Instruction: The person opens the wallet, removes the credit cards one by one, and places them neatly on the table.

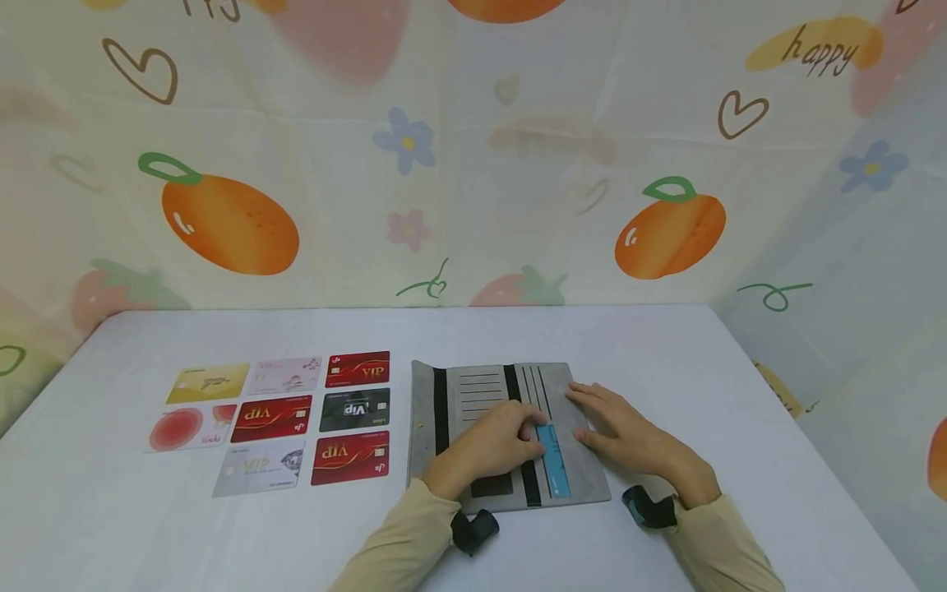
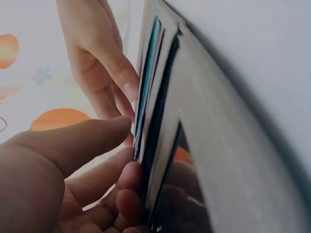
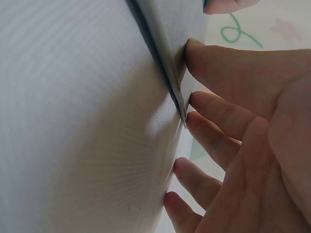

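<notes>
A grey card wallet point(image 1: 592, 477) lies opened flat on the white table, with black bands and rows of slots. A blue card point(image 1: 555, 469) sits in a slot right of its middle, a narrow strip of it showing. My left hand point(image 1: 491, 444) reaches over the wallet and pinches the blue card near its far end. In the left wrist view, the thumb point(image 2: 102, 136) and curled fingers meet at the card edges. My right hand point(image 1: 632, 432) rests on the wallet's right edge, fingers spread; the right wrist view shows its fingertips touching down.
Left of the wallet, several cards lie in rows, among them a gold card point(image 1: 209, 383), a black card point(image 1: 355, 409) and a red card point(image 1: 350, 458). A dark card point(image 1: 491, 485) shows in the wallet below my left wrist. Behind the table hangs a fruit-patterned cloth point(image 1: 459, 189).
</notes>
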`<state>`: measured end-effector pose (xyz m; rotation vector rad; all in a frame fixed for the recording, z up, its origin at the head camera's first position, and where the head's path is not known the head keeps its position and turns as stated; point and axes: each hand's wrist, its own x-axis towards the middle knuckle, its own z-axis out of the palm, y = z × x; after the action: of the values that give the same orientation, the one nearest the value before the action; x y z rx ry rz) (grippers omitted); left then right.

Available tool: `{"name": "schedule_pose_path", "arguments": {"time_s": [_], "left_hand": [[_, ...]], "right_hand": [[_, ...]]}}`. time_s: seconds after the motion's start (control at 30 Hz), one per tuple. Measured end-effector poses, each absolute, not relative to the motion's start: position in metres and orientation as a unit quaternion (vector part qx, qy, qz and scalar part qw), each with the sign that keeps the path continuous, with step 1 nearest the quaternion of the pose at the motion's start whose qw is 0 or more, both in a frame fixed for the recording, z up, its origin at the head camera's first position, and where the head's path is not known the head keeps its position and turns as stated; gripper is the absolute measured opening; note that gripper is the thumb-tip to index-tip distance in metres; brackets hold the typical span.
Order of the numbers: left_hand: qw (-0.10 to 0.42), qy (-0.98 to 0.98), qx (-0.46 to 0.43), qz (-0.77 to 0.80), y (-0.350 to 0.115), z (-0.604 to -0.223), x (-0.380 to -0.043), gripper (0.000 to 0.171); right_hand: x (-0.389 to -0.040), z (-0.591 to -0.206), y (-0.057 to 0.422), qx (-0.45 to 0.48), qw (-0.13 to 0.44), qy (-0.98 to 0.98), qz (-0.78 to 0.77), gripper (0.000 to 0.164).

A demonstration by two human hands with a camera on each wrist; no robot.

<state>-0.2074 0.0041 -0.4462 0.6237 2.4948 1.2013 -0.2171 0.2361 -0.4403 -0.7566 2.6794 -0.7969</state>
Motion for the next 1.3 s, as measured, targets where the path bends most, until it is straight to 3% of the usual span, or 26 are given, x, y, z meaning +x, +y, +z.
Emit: {"name": "schedule_pose_path", "arguments": {"time_s": [0.33, 1.3], "left_hand": [[0.145, 0.862, 0.181, 0.451, 0.004, -0.447, -0.205, 0.019], [0.098, 0.862, 0.127, 0.480, 0.014, -0.449, -0.197, 0.021]], "right_hand": [[-0.216, -0.439, 0.236, -0.260, 0.117, 0.917, -0.280, 0.057], [-0.215, -0.440, 0.236, -0.266, 0.107, 0.917, -0.279, 0.056]]}}
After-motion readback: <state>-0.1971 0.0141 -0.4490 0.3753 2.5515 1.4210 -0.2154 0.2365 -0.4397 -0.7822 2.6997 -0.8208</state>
